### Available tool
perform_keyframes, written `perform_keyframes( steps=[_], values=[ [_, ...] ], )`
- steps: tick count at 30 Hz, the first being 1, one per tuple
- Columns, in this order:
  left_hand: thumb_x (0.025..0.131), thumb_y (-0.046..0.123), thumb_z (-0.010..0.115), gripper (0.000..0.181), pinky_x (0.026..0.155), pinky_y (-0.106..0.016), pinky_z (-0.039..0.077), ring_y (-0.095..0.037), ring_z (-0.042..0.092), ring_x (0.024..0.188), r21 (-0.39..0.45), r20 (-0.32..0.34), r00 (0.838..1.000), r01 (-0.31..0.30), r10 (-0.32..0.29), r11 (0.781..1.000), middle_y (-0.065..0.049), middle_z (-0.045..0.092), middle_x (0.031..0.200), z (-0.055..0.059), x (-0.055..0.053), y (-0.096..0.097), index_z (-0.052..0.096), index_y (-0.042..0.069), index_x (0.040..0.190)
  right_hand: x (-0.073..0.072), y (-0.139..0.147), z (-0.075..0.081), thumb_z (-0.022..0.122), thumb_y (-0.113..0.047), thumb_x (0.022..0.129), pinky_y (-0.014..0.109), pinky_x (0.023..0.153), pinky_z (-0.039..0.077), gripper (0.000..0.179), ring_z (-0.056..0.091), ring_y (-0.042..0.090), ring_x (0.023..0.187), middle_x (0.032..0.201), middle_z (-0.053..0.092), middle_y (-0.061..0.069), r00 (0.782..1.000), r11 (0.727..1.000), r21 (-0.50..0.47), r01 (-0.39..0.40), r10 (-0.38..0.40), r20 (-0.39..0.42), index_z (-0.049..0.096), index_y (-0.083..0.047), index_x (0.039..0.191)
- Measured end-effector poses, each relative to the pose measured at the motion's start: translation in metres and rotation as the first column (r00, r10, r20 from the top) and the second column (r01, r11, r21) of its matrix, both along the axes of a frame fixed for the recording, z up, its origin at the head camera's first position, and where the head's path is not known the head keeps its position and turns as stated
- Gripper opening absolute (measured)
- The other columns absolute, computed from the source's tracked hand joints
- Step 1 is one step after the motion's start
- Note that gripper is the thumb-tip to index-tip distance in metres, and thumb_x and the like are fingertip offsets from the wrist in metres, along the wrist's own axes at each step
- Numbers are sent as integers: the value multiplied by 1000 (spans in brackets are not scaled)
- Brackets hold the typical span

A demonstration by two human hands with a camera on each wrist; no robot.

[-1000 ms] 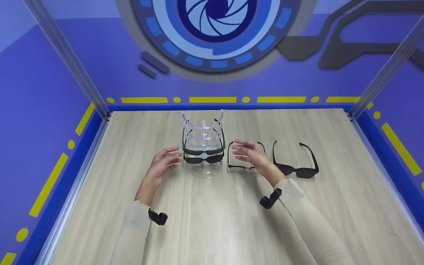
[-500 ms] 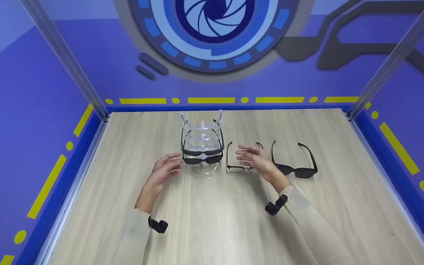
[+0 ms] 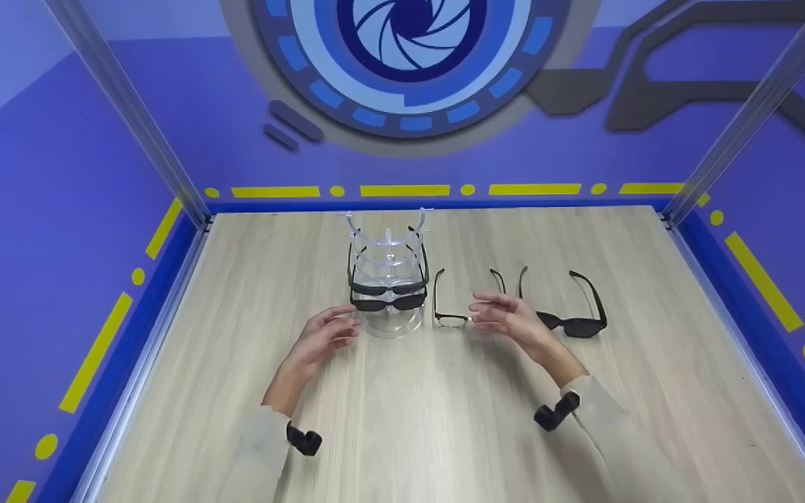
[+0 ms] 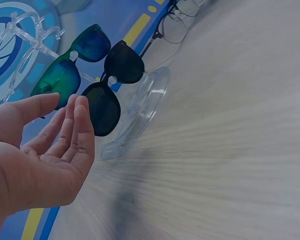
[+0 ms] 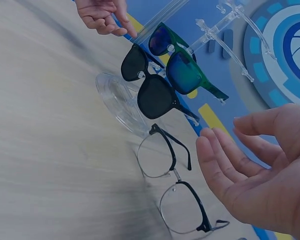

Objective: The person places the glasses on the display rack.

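A clear display stand holds two pairs of sunglasses, one above the other. The upper pair, green-framed sunglasses, has blue-green lenses; below sits a pair of black sunglasses. My left hand hovers at the stand's lower left, fingers loosely bent, fingertips close by the black pair's left lens and gripping nothing. To the right of the stand, half-rimmed eyeglasses lie on the table with temples pointing back. My right hand, relaxed and holding nothing, hides their right lens in the head view.
Another pair of black sunglasses lies farther right on the wooden table, partly behind the right hand. Blue panels with yellow marks, including the back wall, enclose the table on three sides.
My right hand has drawn back toward the right and nearer my body, uncovering more of the eyeglasses. My left hand has shifted slightly right and nearer. The glasses and stand stay put.
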State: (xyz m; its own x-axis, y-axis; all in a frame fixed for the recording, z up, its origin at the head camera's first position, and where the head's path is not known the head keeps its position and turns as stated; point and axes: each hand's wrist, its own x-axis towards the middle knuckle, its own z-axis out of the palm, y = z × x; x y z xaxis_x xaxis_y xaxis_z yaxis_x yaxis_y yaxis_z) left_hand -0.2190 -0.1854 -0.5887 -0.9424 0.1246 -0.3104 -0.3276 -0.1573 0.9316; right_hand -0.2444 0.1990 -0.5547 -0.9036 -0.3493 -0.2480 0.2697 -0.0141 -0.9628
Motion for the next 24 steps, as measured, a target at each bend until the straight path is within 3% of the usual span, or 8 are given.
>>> perform_keyframes(
  steps=[5,12,18,24],
  values=[
    [100,9,63,48,81,-24,58,-9,69,88,10,16,999,39,-39,999,-2,74,107,-4,0,5,49,-6,143,6,14,2,57,0,99,31,96,59,50,73,18,107,114,73,-2,1000,1000,12,-7,7,-3,43,10,147],
    [99,8,64,43,78,-23,58,-9,70,87,18,17,997,77,-77,997,-3,75,106,-8,4,14,54,-5,139,16,29,2,62,-5,100,34,101,57,50,71,12,107,125,71,9,1000,1000,-9,-5,5,8,47,8,145],
    [99,8,64,45,76,-23,57,-9,71,86,37,4,994,110,-110,993,-3,75,103,-11,3,28,52,-7,140,22,40,-2,64,-8,99,32,97,59,48,72,18,109,120,73,4,1000,1000,5,20,-20,21,50,6,144],
    [99,10,64,45,79,-25,57,-9,70,85,10,14,991,132,-132,991,-2,75,103,-11,3,36,53,-7,139,24,46,-5,64,-6,99,32,98,58,51,72,17,108,123,74,4,999,1000,1,9,-9,42,48,6,145]
  ],
)
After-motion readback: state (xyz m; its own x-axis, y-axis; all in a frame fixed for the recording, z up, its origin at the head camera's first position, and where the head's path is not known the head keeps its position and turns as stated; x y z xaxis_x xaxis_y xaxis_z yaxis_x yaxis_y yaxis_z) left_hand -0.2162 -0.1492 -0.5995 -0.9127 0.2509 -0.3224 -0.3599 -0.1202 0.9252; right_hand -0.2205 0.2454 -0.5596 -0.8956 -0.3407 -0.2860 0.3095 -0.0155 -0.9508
